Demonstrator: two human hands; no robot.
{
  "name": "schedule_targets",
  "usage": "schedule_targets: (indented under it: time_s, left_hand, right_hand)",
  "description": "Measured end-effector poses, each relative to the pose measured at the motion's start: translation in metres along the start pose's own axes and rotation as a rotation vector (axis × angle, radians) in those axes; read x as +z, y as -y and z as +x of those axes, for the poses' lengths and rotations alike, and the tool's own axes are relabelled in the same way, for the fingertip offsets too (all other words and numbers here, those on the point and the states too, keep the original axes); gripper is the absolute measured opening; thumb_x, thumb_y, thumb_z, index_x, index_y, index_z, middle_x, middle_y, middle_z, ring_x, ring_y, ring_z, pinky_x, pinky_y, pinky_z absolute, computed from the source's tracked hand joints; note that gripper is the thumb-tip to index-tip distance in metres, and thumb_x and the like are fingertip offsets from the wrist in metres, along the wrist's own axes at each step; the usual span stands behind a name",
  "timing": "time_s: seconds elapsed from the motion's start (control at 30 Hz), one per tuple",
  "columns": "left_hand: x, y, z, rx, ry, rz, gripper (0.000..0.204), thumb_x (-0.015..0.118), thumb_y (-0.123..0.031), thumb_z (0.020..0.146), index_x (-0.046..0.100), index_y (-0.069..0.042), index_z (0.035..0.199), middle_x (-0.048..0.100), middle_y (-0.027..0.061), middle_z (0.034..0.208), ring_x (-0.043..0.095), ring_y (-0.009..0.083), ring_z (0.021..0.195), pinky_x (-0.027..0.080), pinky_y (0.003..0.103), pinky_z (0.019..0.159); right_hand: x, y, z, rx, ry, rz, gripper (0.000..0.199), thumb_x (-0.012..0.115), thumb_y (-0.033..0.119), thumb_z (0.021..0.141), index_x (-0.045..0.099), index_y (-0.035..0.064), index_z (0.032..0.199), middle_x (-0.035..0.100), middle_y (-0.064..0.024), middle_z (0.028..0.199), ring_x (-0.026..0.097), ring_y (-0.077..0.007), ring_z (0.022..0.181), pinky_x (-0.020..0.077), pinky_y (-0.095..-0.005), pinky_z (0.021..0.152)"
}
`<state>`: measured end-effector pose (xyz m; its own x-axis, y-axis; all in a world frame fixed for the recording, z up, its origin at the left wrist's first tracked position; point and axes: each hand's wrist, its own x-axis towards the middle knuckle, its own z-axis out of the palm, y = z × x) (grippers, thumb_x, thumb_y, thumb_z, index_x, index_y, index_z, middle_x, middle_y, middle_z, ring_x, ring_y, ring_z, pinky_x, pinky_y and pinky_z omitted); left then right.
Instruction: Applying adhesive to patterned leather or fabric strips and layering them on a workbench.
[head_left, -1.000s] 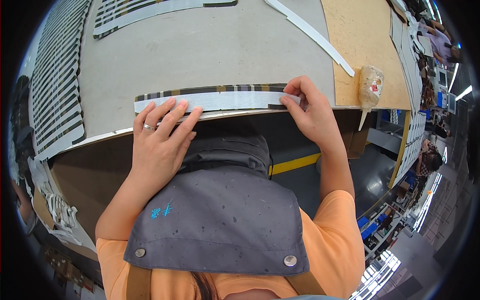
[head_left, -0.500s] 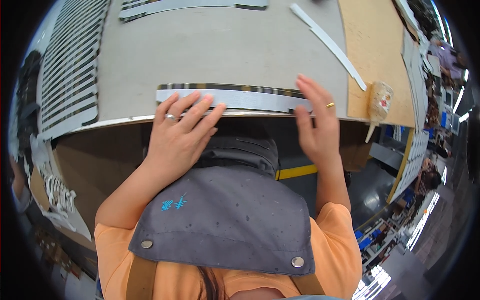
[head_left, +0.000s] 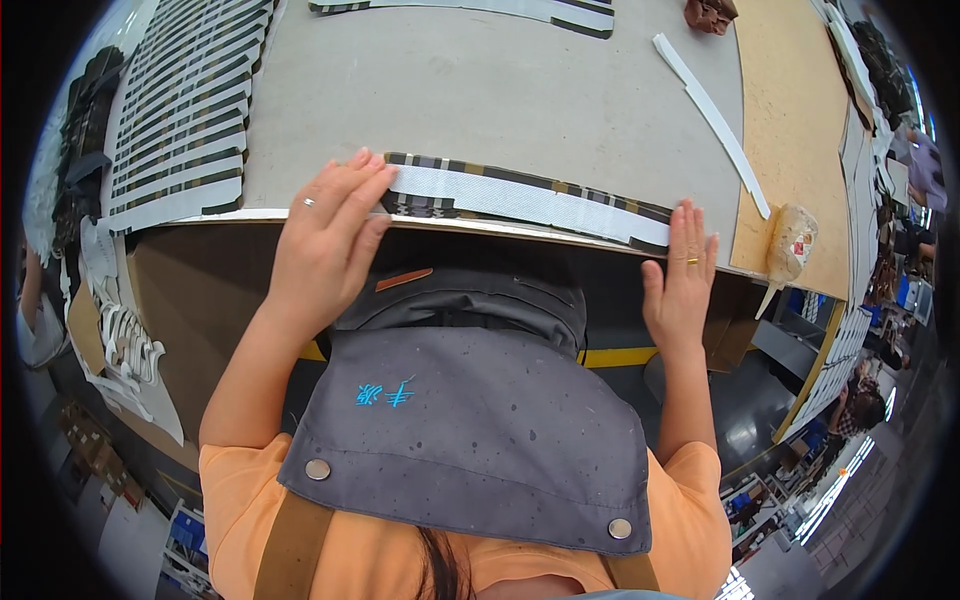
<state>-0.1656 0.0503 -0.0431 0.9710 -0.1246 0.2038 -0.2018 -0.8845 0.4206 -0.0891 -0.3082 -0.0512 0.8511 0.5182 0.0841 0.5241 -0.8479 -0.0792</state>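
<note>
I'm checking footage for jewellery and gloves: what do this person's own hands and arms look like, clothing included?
The left hand wears a silver-coloured ring, the right hand a gold-coloured ring. No gloves, watch or bracelet show. Short, light-orange sleeves leave both forearms uncovered.

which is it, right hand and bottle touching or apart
Apart: the head view shows a plain gap between the right hand and bottle, with grey tabletop and tan board visible there.

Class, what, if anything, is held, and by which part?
Nothing looks gripped: left hand touches the left end of the plaid strip, right hand its right end.
</note>
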Motion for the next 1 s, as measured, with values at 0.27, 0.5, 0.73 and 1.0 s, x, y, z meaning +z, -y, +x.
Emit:
schedule_targets:
  time_s: [0.27,0.5,0.73,1.0]
  left_hand:
    - [-0.014,0.001,0.033,-0.066,-0.281,-0.272,0.020,0.049,-0.008,0.092,0.059,0.000,0.109,0.058,0.0140,0.106,0.056,0.0263,0.100,0.043,0.032,0.087]
    - [-0.007,-0.005,0.028,-0.077,-0.208,-0.280,0.024,0.053,-0.008,0.089,0.057,-0.002,0.112,0.057,0.0131,0.109,0.054,0.0279,0.102,0.041,0.035,0.089]
    - [-0.002,-0.013,0.035,-0.057,-0.046,-0.243,0.030,0.055,-0.007,0.087,0.055,-0.005,0.116,0.056,0.0109,0.113,0.051,0.0275,0.105,0.036,0.036,0.093]
    - [-0.011,-0.006,0.048,0.020,0.122,-0.268,0.046,0.053,0.001,0.081,0.050,-0.005,0.127,0.054,0.0109,0.126,0.046,0.0272,0.120,0.028,0.037,0.103]
  right_hand:
    - [-0.022,0.053,0.048,-0.080,-0.202,0.449,0.026,0.063,0.007,0.082,0.059,0.0023,0.108,0.058,-0.0124,0.107,0.054,-0.0283,0.096,0.0429,-0.0374,0.082]
    - [-0.017,0.060,0.079,-0.100,0.091,0.636,0.011,0.065,0.006,0.079,0.057,0.0021,0.086,0.054,-0.0096,0.084,0.054,-0.0253,0.083,0.0444,-0.0340,0.072]
    - [-0.018,0.058,0.090,-0.123,0.178,0.703,0.008,0.062,0.005,0.080,0.055,0.0005,0.082,0.052,-0.0104,0.083,0.053,-0.0253,0.081,0.0445,-0.0339,0.072]
    - [-0.018,0.053,0.088,-0.176,0.060,0.703,0.010,0.061,0.004,0.076,0.052,0.0017,0.079,0.051,-0.0095,0.083,0.052,-0.0256,0.081,0.0435,-0.0346,0.075]
